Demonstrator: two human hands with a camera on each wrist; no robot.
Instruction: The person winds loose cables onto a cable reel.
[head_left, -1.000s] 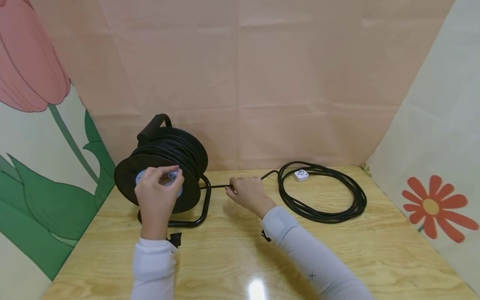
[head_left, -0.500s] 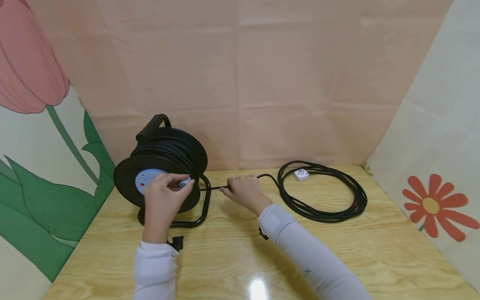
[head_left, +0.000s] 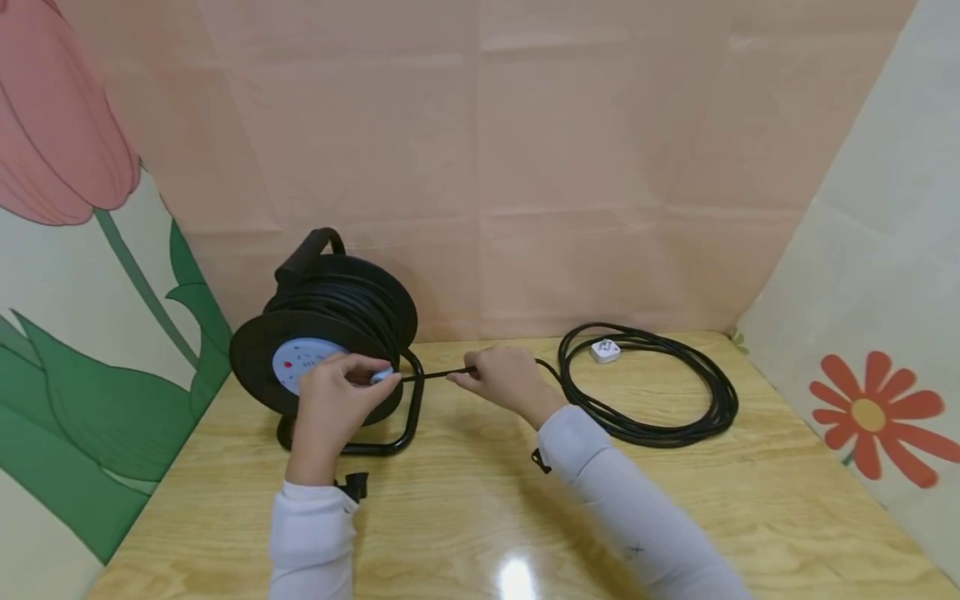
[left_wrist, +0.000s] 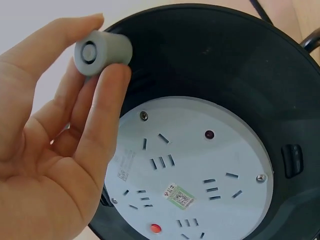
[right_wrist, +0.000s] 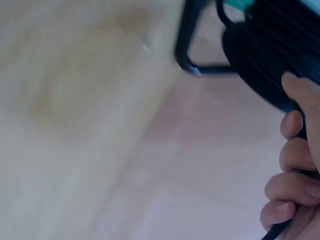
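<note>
A black cable reel [head_left: 255,354] wound with cable stands at the left of the table. Its front carries a pale blue socket panel [head_left: 296,362] with slots and a red button. Near the flange's edge, my left hand [head_left: 330,408] pinches the grey-blue crank knob [left_wrist: 117,49] between thumb and fingers. To the right of the reel, my right hand [head_left: 510,379] grips the black cable [head_left: 435,375], which runs taut from the reel. In the right wrist view the fingers curl round it, thumb pointing at the reel.
Beyond my right hand the cable leads to a loose coil [head_left: 716,408] on the wooden table [head_left: 450,525]. A white plug [head_left: 604,350] lies inside the coil's loop. The reel's black tube stand [head_left: 408,421] rests on the table, and a pink backdrop [head_left: 600,167] rises behind.
The crank knob has swung right and down round the reel's face, with my left hand following and uncovering the panel. My right hand has shifted slightly right, still holding the cable.
</note>
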